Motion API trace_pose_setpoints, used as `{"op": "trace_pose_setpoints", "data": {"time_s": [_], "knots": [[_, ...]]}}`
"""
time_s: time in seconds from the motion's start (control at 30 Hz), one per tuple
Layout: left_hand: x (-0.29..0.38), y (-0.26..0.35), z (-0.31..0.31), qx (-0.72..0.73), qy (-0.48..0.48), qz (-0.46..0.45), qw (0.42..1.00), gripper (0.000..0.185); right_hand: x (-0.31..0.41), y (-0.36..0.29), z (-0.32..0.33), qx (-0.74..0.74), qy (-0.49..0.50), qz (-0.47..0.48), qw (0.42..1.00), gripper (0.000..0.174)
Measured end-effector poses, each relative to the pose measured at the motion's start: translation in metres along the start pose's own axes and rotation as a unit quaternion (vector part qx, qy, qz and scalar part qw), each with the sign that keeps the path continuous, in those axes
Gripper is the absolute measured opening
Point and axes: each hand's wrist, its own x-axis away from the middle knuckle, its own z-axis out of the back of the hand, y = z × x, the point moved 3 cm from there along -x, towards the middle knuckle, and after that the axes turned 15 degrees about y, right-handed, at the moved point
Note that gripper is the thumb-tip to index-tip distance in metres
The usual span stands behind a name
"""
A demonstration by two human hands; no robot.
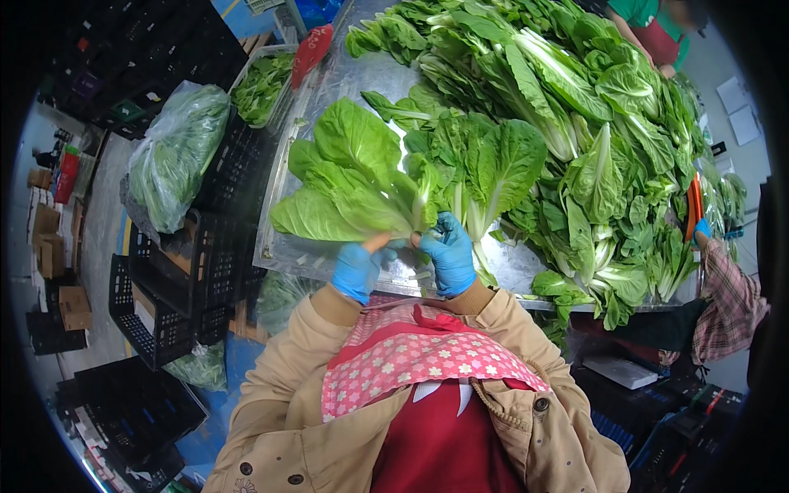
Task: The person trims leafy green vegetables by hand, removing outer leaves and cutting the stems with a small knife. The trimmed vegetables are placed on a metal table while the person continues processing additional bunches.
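A head of leafy greens (345, 191), broad-leaved with a pale stem base, is held over the near edge of the metal table (385, 81). My left hand (357, 268), in a blue glove with the thumb tip bare, grips it by the base. Close by, my right hand (452, 254), also gloved in blue with a bare thumb tip, pinches the same base; its fingertips are partly hidden. Just beyond the right hand lies another leafy head (502, 166), its pale stalks pointing towards me. A large heap of greens (555, 86) covers the table's far and right sides.
Left of the table are a clear bag of greens (179, 154), black plastic crates (163, 308) and a bin of leaves (265, 86) beside a red marked tag (312, 54). A co-worker's gloved hand (701, 231) is near an orange object (694, 206) at right. Another person (653, 31) stands beyond.
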Motion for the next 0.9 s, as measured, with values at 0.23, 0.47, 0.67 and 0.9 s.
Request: {"op": "trace_pose_setpoints", "data": {"time_s": [0.23, 0.47, 0.67, 0.9], "knots": [[0.006, 0.000, -0.010, -0.017, -0.006, 0.005, 1.000, 0.021, 0.002, -0.005, 0.001, -0.019, -0.020, -0.018, 0.999, 0.042], [0.005, 0.014, -0.006, 0.224, -0.088, 0.102, 0.965, 0.022, 0.008, -0.007, -0.009, -0.100, -0.034, -0.059, 0.993, 0.041], [-0.013, 0.032, 0.054, 0.283, -0.104, 0.058, 0.952, 0.049, -0.001, -0.036, -0.034, -0.084, -0.083, -0.040, 0.992, 0.048], [0.009, 0.033, 0.046, 0.116, -0.014, -0.035, 0.993, 0.036, -0.082, -0.036, -0.053, 0.286, -0.063, 0.354, 0.888, 0.057]]}}
